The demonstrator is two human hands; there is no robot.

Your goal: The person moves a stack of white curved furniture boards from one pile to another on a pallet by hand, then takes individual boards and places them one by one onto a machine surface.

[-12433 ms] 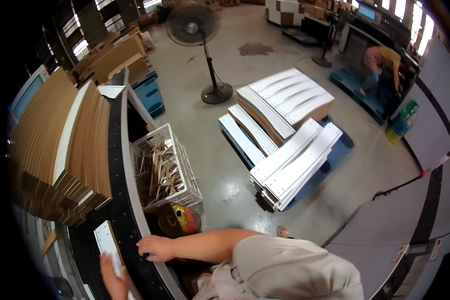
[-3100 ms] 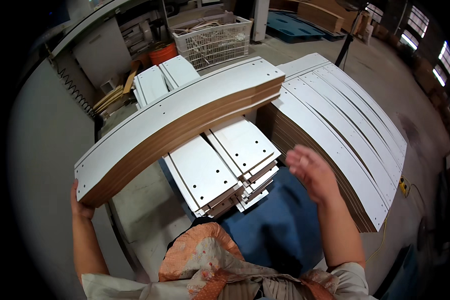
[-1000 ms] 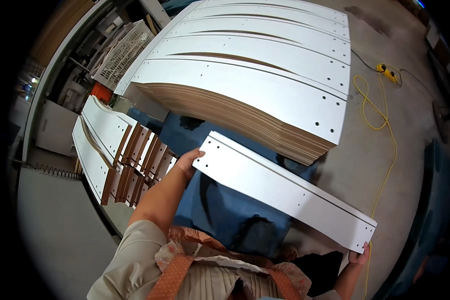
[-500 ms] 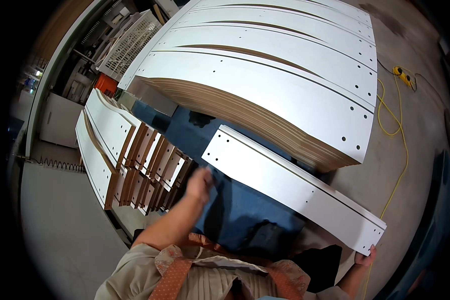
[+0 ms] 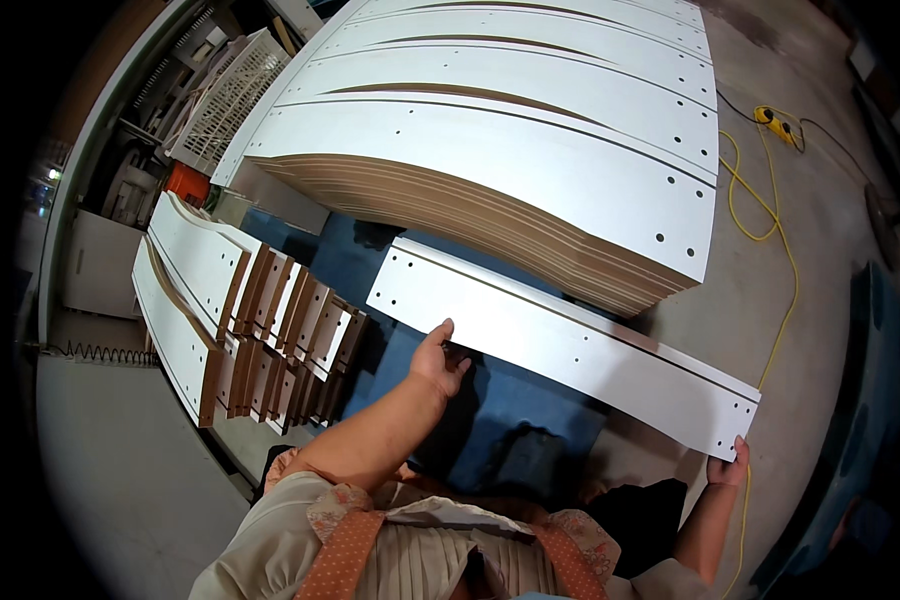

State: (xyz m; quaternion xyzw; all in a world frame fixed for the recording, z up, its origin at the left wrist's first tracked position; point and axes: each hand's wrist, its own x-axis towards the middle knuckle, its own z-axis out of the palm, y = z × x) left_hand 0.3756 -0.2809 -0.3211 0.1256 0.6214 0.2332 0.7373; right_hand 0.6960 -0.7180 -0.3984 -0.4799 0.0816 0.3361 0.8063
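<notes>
A long white board [image 5: 560, 345] with drilled holes and a groove along its far edge lies slantwise before me. My right hand [image 5: 728, 468] grips its near right corner, thumb on top and the other fingers hidden underneath. At the board's near edge, left of its middle, is my left hand [image 5: 440, 365]. Its thumb overlaps the edge, while the fingers are spread apart from the thumb and show below the edge. Beyond the board stands a big stack of similar white panels [image 5: 530, 140] with brown layered edges and curved cut-outs.
Shorter white boards with brown edges [image 5: 195, 290] are piled at the left. Below the held board is a blue surface [image 5: 380, 350]. A yellow cable [image 5: 792, 270] runs along the floor at right. A white plastic basket [image 5: 235, 100] and an orange box [image 5: 187, 185] stand far left.
My left hand has moved right and slightly up to the board's near edge, its thumb now overlapping it. The board's right end has risen in the picture with my right hand. The whole view has shifted.
</notes>
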